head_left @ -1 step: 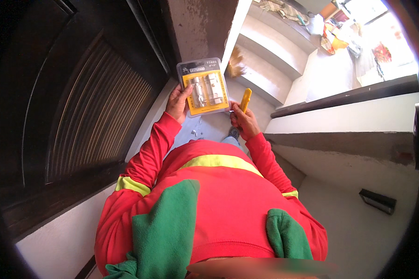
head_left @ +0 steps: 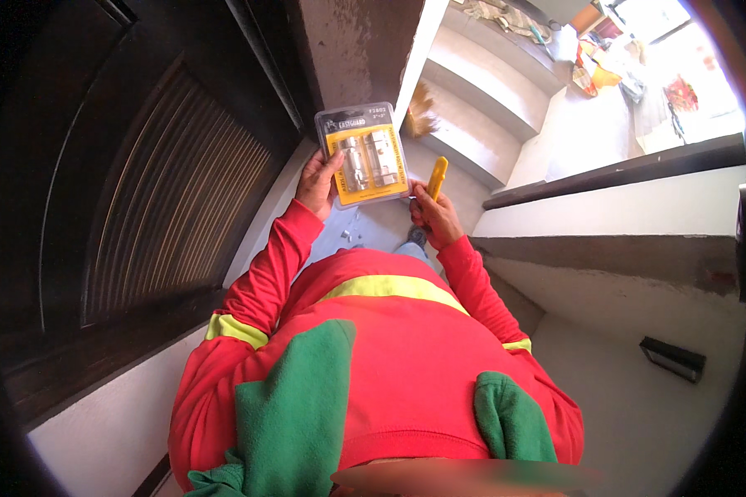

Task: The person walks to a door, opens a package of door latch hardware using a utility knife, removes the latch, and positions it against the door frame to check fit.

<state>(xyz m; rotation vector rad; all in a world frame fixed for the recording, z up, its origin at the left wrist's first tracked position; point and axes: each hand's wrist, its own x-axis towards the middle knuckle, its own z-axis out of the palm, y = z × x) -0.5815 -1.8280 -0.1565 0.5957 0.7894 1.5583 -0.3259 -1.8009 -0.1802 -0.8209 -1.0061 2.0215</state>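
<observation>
In front of me, my left hand (head_left: pixel 317 180) grips the left edge of a clear blister pack (head_left: pixel 362 154), thumb on its front. The pack has a dark top and a yellow card, with two shiny metal pieces inside that look like door hinges. A yellow utility knife (head_left: pixel 438 177) stands upright in my right hand (head_left: pixel 436 214), whose fingers are closed around its lower part. Fingertips of that hand meet the pack's lower right edge. Whether the knife's blade is out, I cannot tell.
To the left is a dark slatted door (head_left: pixel 166 199). Steps (head_left: pixel 481 108) rise at the upper right, with broom bristles (head_left: pixel 421 112) at their foot. A ledge (head_left: pixel 605 178) runs along the right. Small pale scraps (head_left: pixel 346 236) lie on the floor by my feet.
</observation>
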